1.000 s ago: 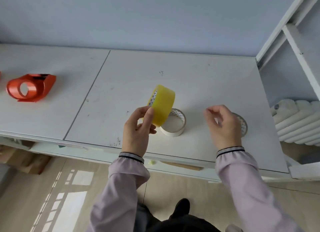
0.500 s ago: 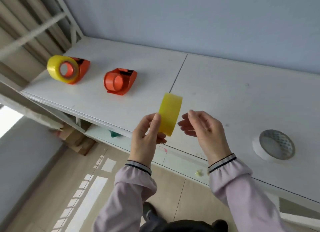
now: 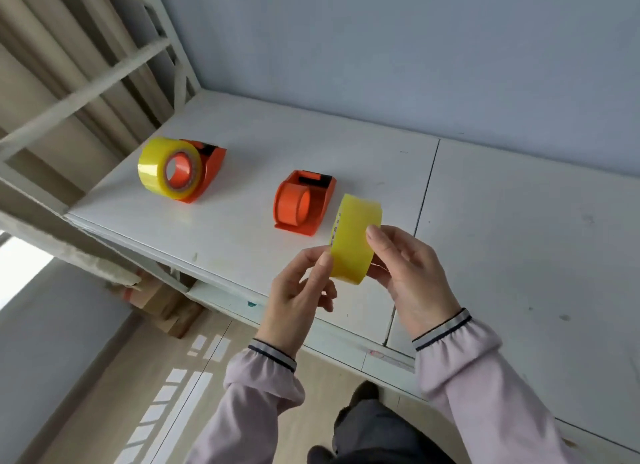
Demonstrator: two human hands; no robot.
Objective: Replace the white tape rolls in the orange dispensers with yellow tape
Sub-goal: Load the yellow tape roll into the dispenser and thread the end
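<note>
A yellow tape roll (image 3: 354, 236) is held on edge above the table's front edge, between both hands. My left hand (image 3: 299, 292) pinches its left rim with thumb and fingers. My right hand (image 3: 412, 276) grips its right side, thumb on the outer face. Just behind the roll an orange dispenser (image 3: 304, 204) stands on the white table (image 3: 519, 242) with a bare orange hub, no tape on it. Farther left a second orange dispenser (image 3: 207, 167) carries a yellow tape roll (image 3: 162, 169).
A white metal frame (image 3: 104, 79) with slanted bars rises at the table's left end. A blue-grey wall (image 3: 415, 48) backs the table. Cardboard boxes (image 3: 162, 307) lie on the floor under the left part. A seam (image 3: 424, 193) splits the tabletop.
The view has swung left, so the white rolls on the right have left the frame. My right hand has closed onto the yellow roll, which now sits nearer the empty dispenser.
</note>
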